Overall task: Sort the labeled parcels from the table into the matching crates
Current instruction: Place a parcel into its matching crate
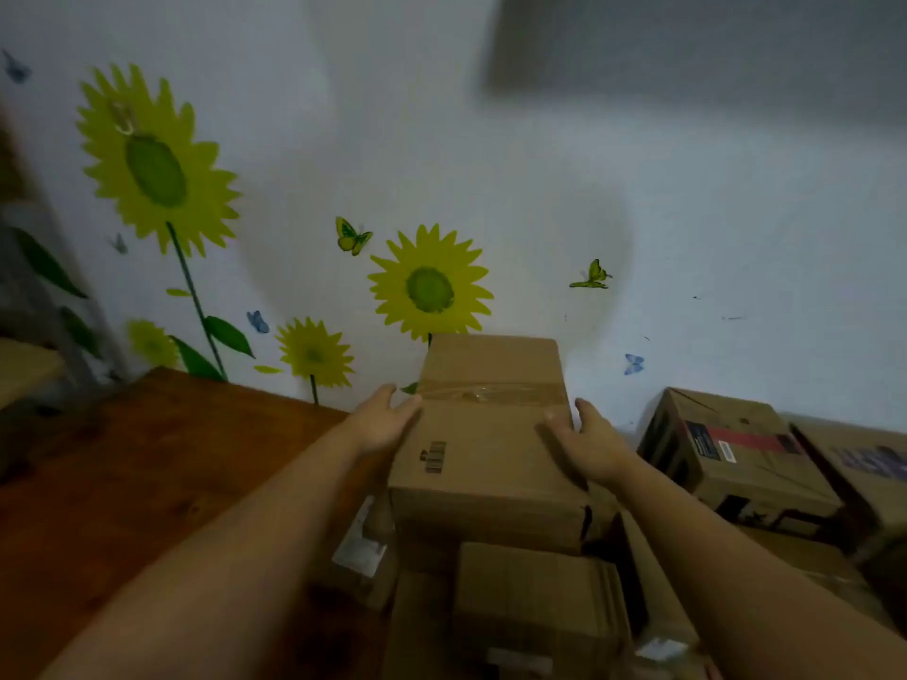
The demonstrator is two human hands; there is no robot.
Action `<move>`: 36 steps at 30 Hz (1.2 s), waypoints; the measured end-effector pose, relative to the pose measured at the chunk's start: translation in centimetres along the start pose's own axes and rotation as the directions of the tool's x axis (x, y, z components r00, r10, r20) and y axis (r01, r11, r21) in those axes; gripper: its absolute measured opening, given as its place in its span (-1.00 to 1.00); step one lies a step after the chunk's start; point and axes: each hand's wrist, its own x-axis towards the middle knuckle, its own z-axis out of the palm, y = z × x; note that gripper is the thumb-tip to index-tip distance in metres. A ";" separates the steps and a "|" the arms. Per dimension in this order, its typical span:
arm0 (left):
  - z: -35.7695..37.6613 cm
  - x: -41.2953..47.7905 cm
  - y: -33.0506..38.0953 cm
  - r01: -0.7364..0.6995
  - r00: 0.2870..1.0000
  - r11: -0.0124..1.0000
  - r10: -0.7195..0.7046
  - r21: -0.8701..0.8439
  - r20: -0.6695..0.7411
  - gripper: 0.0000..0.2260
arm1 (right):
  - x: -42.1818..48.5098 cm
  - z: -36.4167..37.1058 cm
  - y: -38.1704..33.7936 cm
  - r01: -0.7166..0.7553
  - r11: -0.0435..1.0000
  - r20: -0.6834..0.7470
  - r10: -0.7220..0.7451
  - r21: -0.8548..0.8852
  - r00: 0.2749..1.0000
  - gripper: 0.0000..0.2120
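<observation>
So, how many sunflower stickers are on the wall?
4 sunflower stickers: a tall one upper left, a blurred one lower left, a small one right of it, one above the cardboard box. Others may be hidden.

The wooden table [147,483] is sitting against the sunflower wall [540,213], cardboard boxes [535,606] crowding its right end.
</observation>
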 end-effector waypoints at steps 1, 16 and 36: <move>-0.1 0.8 -0.2 -0.005 1.000 1.000 0.005 -0.017 0.005 -0.29 | 0.5 0.5 -0.3 -0.017 1.000 0.002 0.017 0.015 1.000 -0.32; 3.2 2.8 -1.0 0.169 0.979 0.886 -0.100 -0.432 0.178 -0.57 | 4.0 3.1 2.7 -0.228 0.895 0.110 0.201 0.382 0.973 -0.36; 0.1 0.6 3.6 0.230 0.959 0.791 -0.084 -0.567 0.272 -0.69 | 2.9 0.1 0.3 -0.230 0.809 0.176 0.159 0.541 0.972 -0.37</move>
